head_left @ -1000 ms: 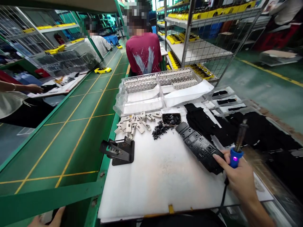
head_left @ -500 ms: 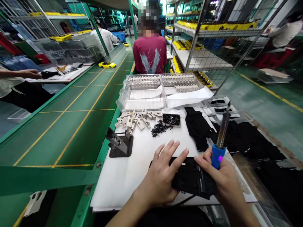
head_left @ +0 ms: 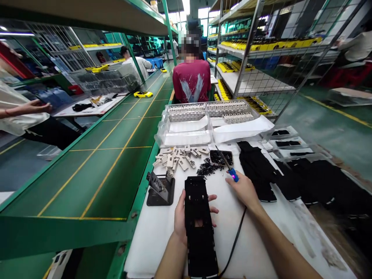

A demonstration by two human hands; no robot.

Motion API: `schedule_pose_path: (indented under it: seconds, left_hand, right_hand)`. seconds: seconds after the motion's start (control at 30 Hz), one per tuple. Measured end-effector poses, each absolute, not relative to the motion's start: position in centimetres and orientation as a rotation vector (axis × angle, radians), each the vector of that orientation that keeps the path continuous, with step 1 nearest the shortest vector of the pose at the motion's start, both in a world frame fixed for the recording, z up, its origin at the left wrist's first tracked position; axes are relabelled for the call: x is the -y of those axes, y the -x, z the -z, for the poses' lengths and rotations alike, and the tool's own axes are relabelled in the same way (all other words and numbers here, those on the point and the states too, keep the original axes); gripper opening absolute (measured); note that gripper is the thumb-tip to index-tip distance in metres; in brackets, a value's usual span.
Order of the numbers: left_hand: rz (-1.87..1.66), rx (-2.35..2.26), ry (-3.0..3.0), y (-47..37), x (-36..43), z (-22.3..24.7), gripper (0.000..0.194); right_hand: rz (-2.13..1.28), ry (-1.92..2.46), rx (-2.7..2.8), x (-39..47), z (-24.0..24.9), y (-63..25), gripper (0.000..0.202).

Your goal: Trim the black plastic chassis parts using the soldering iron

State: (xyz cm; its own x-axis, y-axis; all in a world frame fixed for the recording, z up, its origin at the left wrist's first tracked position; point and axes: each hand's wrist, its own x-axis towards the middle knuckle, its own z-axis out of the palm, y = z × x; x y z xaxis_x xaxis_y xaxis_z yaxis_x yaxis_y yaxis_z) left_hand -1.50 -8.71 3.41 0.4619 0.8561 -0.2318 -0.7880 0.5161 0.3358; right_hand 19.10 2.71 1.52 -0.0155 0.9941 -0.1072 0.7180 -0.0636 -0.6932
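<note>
A long black plastic part (head_left: 200,217) lies lengthwise in my left hand (head_left: 180,217), whose fingers come round from beneath it and show past its right edge. My right hand (head_left: 244,189) grips a soldering iron (head_left: 233,174) by its blue handle, with the metal tip pointing up and left over a small box of black bits (head_left: 221,158). Loose black bits (head_left: 205,167) are heaped beside that box. Pale grey plastic pieces (head_left: 174,158) lie in a pile to the left. The black iron stand (head_left: 161,190) holds no iron.
Clear trays (head_left: 186,126) with pale parts stand at the table's back. Black parts (head_left: 257,166) are stacked at right. A green conveyor (head_left: 116,151) runs along the left, carrying a yellow car body (head_left: 143,94). A person in maroon (head_left: 192,81) sits ahead.
The black part has turned from crosswise to lengthwise, now on my left hand. My right hand has left the part and lowered the upright iron toward the box. The view has shifted.
</note>
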Motion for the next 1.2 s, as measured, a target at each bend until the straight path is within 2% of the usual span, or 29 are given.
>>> schedule_pose_path:
  seconds: [0.27, 0.5, 0.6, 0.8, 0.9, 0.97, 1.07, 1.13, 1.2]
  left_hand:
    - [-0.992, -0.481, -0.101, 1.0, 8.3, -2.5, 0.090]
    - [-0.975, -0.598, -0.037, 0.6, 8.1, -2.6, 0.094]
    - [-0.981, -0.644, -0.037, 0.2, 8.0, -2.5, 0.094]
    - [-0.897, -0.678, -0.018, -0.2, 7.7, -3.1, 0.096]
    - [-0.792, -0.693, -0.035, -0.7, 7.4, -4.0, 0.096]
    - [-0.757, -0.712, -0.067, -1.3, 7.2, -4.7, 0.090]
    - [-0.877, -0.786, -0.097, -2.4, 6.8, -5.4, 0.066]
    - [-0.957, -0.800, -0.051, -3.1, 6.6, -5.8, 0.054]
    - [-0.909, -0.743, 0.051, -3.4, 6.3, -5.9, 0.053]
  right_hand:
    - [-0.758, 1.955, 1.862, -4.2, -0.6, -17.3, 0.026]
    - [-0.765, 1.767, 1.859, -4.5, -0.4, -17.4, 0.017]
    - [-0.794, 1.668, 1.810, -3.9, -1.1, -17.3, 0.021]
    - [-1.319, 1.293, 1.321, -1.3, -5.1, -16.8, 0.035]
    - [-1.365, 1.232, 1.245, 0.0, -7.0, -17.0, 0.033]
    - [-1.395, 1.249, 1.255, 0.5, -7.7, -17.1, 0.030]
    - [-1.397, 1.279, 1.334, 1.0, -7.9, -17.0, 0.026]
    - [-1.282, 1.269, 1.481, 1.3, -7.7, -16.9, 0.020]
    - [-1.141, 1.238, 1.669, 1.6, -7.5, -16.9, 0.016]
